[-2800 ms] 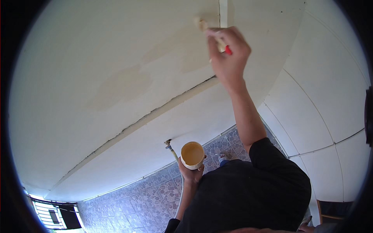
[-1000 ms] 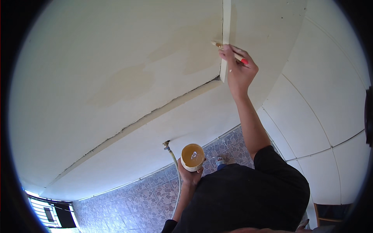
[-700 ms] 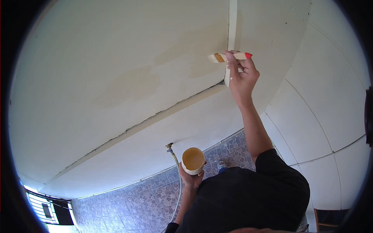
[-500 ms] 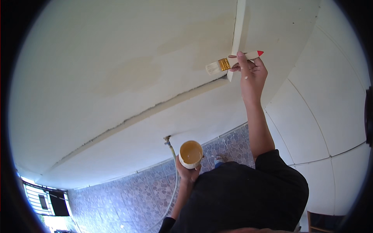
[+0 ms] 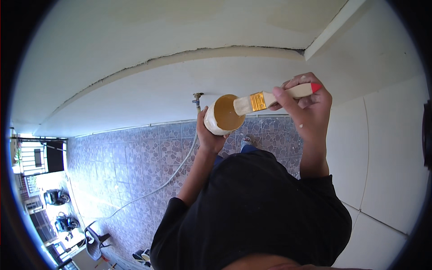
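My right hand (image 5: 310, 105) grips a flat paintbrush (image 5: 258, 101) by its pale wooden handle, which ends in a red tip. A gold-coloured band holds its whitish bristles, and their end reaches over the rim of a paint tub (image 5: 216, 123). Whether the bristles touch the paint I cannot tell. My left hand (image 5: 210, 137) is wrapped round the tub from the left and below. The tub is white outside, with tan-yellow paint coating its inside.
Ahead stands a pale wall (image 5: 148, 85) with a cracked ledge (image 5: 180, 60) and damp-looking patches. A tap (image 5: 197, 99) juts from it, with a hose (image 5: 180, 167) trailing over the patterned tile floor (image 5: 135, 157). A dark chair (image 5: 93, 243) and motorbikes (image 5: 66, 222) are at the far left.
My right hand has brought the brush down from near the wall corner to the tub's mouth. My left hand has raised the tub. The view has tilted down and shows more floor.
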